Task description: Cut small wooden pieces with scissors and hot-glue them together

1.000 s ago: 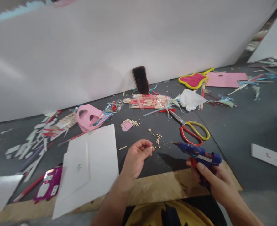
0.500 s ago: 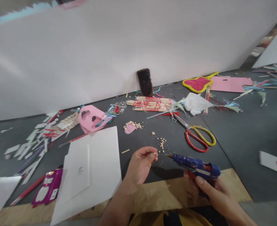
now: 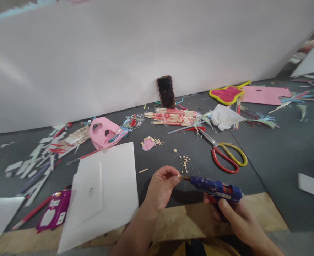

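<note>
Between thumb and forefinger, my left hand (image 3: 161,188) pinches a small pale wooden bead-like piece (image 3: 178,175). My right hand (image 3: 230,215) is wrapped round the handle of a blue hot glue gun (image 3: 217,187). Its metal nozzle points left and is at the small piece, touching it or nearly so. Beyond my fingers, several like wooden pieces (image 3: 185,163) lie scattered on the dark table. Further back is a small pink card shape (image 3: 149,144) with wooden pieces clustered along its edge. A short wooden stick (image 3: 143,170) lies left of my left hand.
Scissors (image 3: 225,156) with red and yellow handles lie to the right. A phone (image 3: 166,91) leans on the white wall, behind packed chopsticks (image 3: 173,117). At left are white sheets (image 3: 114,181), a pink mask-shaped card (image 3: 101,133) and a purple packet (image 3: 54,209).
My right hand has brought the glue gun leftward, so its nozzle now meets or nearly meets the piece in my left fingers. My left hand stays almost in place.
</note>
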Motion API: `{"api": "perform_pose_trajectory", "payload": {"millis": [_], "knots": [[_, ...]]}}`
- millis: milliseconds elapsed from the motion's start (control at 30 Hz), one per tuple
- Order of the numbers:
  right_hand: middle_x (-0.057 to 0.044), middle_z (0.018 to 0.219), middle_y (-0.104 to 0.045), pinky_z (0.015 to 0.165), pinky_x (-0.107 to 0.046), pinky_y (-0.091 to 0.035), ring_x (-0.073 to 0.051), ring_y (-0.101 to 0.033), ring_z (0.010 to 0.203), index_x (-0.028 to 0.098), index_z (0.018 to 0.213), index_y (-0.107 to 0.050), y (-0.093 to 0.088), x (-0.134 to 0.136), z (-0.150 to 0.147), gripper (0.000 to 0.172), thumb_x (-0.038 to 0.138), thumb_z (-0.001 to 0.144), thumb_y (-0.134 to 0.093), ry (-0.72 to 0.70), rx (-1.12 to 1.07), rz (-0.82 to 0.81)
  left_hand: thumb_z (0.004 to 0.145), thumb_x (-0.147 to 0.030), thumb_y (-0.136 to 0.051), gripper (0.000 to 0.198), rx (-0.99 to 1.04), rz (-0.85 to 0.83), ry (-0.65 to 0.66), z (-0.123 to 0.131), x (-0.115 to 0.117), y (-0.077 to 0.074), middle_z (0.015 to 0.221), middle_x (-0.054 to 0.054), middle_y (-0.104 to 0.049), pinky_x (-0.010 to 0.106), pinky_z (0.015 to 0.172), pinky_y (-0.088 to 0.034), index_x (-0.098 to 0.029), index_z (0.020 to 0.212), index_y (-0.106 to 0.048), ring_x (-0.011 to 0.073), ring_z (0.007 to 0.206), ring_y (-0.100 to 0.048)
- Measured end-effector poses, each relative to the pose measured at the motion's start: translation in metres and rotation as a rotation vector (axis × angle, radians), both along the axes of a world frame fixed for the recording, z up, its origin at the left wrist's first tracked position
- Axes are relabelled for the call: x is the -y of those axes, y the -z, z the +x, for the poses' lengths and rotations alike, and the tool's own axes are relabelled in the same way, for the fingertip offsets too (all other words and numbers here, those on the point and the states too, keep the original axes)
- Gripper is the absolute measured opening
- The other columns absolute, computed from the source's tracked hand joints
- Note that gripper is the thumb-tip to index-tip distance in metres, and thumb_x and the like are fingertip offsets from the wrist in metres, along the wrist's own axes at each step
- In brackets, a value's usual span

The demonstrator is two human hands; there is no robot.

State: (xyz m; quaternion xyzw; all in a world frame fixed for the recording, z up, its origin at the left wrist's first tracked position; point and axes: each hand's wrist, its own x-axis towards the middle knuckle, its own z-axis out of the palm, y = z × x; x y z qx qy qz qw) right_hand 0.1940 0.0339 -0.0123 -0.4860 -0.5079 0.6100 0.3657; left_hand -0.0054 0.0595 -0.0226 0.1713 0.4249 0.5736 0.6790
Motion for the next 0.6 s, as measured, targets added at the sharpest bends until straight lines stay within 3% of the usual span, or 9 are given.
{"api": "perform_pose_trajectory", "payload": {"millis": [600], "knots": [[0.001,0.056,-0.049,0.048,-0.023,-0.036,-0.011,-0.041,0.05,0.016,0.083,-0.064,-0.0011,-0.0009,-0.0005,0.042,0.055,0.084,-0.048,-0.036,-0.014,0.007,0.051,-0.023,-0.084,0.027,-0.038,0.025,0.033,0.0005,0.0014,0.0011,0.068,-0.001,-0.062,0.022,0.062,-0.038,-0.015,0.065,-0.063,0.0091,0.064,-0.052]]}}
